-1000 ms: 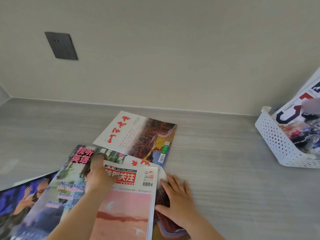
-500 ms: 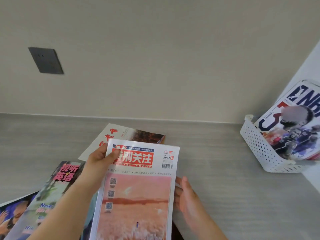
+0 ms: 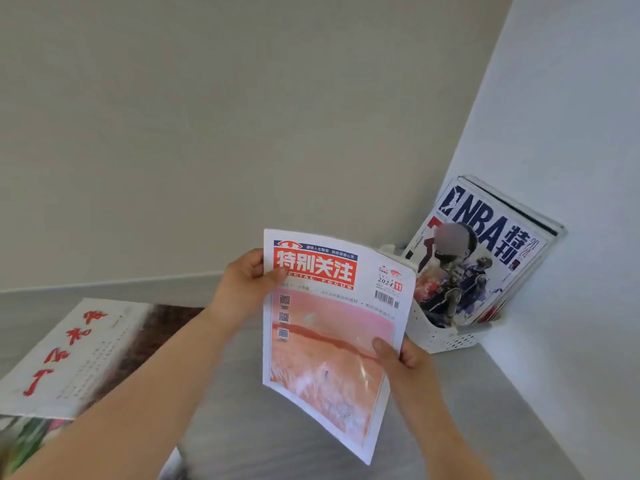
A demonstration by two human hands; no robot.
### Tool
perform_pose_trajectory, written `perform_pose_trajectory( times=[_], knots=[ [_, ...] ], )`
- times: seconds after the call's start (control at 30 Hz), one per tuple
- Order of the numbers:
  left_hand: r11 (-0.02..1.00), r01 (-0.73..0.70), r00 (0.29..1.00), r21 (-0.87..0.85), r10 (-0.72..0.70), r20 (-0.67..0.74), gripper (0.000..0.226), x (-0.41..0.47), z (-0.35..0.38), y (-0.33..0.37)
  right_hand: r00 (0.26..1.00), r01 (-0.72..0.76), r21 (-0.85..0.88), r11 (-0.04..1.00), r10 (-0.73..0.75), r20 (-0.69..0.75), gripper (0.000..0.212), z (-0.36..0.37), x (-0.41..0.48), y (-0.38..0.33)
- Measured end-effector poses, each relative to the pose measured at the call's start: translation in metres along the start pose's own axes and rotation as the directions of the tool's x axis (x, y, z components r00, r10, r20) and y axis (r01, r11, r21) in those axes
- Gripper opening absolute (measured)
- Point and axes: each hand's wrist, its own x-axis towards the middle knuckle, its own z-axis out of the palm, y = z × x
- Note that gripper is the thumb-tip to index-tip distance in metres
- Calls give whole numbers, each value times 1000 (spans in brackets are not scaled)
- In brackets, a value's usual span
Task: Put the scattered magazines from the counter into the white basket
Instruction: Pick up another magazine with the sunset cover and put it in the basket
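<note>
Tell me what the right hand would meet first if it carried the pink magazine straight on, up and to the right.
Probably the white basket, just beyond the right hand and the pink magazine. The NBA magazine already stands inside. Depth is unclear.

We hold one pink-covered magazine (image 3: 332, 337) with a red title block upright above the grey counter (image 3: 450, 410). One red-calligraphy magazine (image 3: 79, 355) lies flat at left. The white perforated basket (image 3: 446, 336) holds an NBA magazine (image 3: 478, 258), leaning upright.
</note>
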Motion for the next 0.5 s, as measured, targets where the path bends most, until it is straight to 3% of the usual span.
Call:
perform_pose_trajectory(
  times=[0.13,0.3,0.43,0.5],
  knots=[
    [986,-11,994,169,-8,112,25,31,62,6,987,73,-41,997,-78,-139,25,-50,30,-6],
    [972,-162,978,169,135,161,24,84,134,47,942,132,-51,990,-142,-304,29,-104,72,-22],
    [955,-250,961,162,224,165,20,119,183,80,909,211,-82,974,-226,-349,35,-137,102,-29],
    [949,-255,960,186,225,169,19,133,202,87,897,216,-132,967,-250,-365,28,-145,114,-25]
  ],
)
